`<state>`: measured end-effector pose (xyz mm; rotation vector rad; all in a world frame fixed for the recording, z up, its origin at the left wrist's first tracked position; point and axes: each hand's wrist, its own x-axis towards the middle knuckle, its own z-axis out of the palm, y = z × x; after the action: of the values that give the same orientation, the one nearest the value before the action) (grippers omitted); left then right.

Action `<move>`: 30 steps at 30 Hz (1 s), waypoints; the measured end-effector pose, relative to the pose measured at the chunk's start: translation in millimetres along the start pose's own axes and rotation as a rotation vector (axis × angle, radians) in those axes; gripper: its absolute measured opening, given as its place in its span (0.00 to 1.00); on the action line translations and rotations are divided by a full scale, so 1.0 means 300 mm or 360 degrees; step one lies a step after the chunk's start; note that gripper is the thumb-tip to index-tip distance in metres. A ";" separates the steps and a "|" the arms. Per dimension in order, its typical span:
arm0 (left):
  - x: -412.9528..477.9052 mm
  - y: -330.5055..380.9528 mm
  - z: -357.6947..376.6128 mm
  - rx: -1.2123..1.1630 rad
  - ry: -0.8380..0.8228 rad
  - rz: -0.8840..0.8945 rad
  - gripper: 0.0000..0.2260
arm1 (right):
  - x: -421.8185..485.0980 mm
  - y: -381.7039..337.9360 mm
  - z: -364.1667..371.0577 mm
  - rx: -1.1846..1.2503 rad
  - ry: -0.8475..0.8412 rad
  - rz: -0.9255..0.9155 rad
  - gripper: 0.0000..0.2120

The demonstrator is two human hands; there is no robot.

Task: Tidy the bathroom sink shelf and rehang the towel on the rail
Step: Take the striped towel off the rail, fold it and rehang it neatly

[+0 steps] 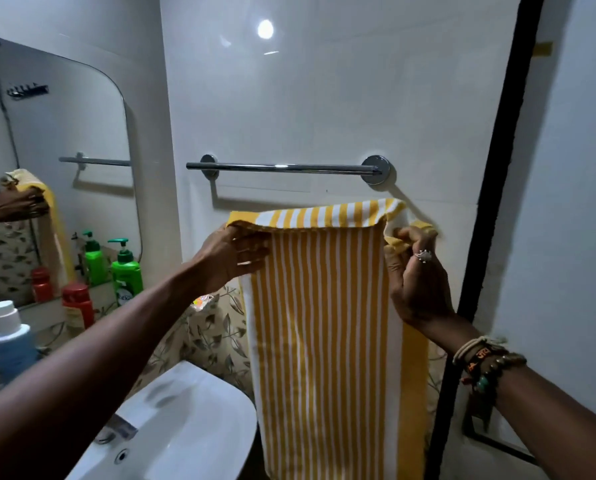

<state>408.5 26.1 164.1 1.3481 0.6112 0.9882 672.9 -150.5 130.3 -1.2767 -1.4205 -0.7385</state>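
Note:
A yellow and white striped towel hangs folded in front of me, its top fold just below the chrome rail on the white wall. My left hand grips the towel's top left corner. My right hand, wearing a ring, pinches the top right corner. The rail itself is bare. On the sink shelf at the left stand a green pump bottle, a red bottle and a blue bottle with a white cap.
A white sink with a tap lies at the lower left. A mirror on the left wall reflects the bottles and towel. A black vertical frame stands right of the rail. Leaf-patterned tiles run below the shelf.

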 end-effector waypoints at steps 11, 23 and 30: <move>0.090 0.126 0.022 0.0014 0.0048 0.0090 0.17 | 0.161 0.141 -0.035 -0.0488 -0.0377 -0.0473 0.27; 0.159 0.206 0.019 -0.0060 0.0180 0.0133 0.23 | 0.289 0.052 0.107 -0.0830 -0.0448 -0.0500 0.30; 0.190 0.274 -0.078 -0.0093 0.0089 0.0174 0.21 | 0.338 -0.050 0.154 -0.1028 -0.0490 -0.0496 0.34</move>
<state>397.5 81.7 249.8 1.3165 0.5514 1.1272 656.3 -80.1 216.5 -1.7331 -1.7255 -1.3315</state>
